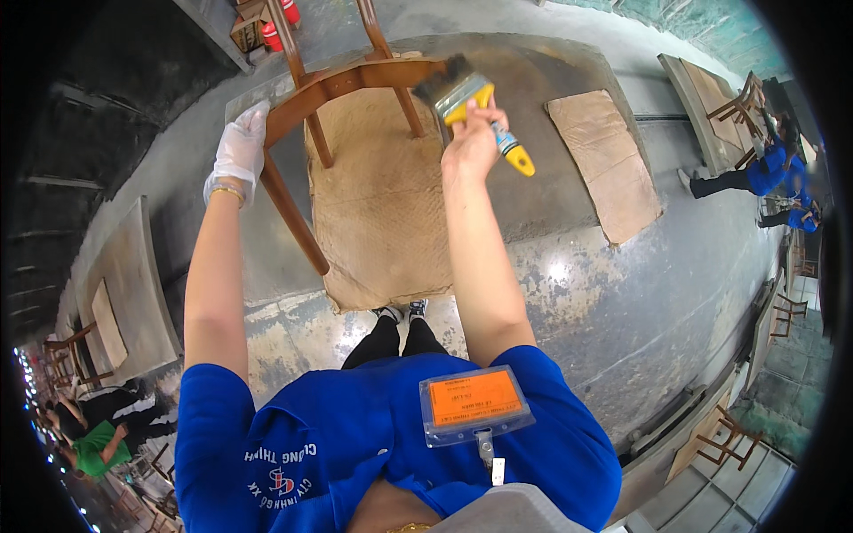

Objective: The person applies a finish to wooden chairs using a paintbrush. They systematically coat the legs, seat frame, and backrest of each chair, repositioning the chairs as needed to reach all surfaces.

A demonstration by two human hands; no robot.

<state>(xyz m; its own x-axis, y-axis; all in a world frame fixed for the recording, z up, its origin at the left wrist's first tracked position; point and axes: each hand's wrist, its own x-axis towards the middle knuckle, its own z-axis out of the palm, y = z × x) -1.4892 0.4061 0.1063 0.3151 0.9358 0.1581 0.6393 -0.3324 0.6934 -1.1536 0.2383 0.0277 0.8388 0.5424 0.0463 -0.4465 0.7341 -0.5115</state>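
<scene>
1. Brown wooden chair frame (351, 82): it sits over a cardboard sheet (378, 204) on the grey worktable (524, 195), its curved rail spanning the upper middle.
2. Left hand (240, 147), in a whitish translucent glove, has its fingers closed on the rail's left end.
3. Right hand (474, 138) (ungloved) has its fingers wrapped around the yellow-handled brush (468, 102); the dark bristles meet the rail's right end, though I cannot tell how firmly.
4. Another cardboard piece (609, 160) lies farther right on the worktable.

both forearms (216, 275) stretched forward, left grip (242, 147) gloved, right grip (474, 142) bare and curled
</scene>
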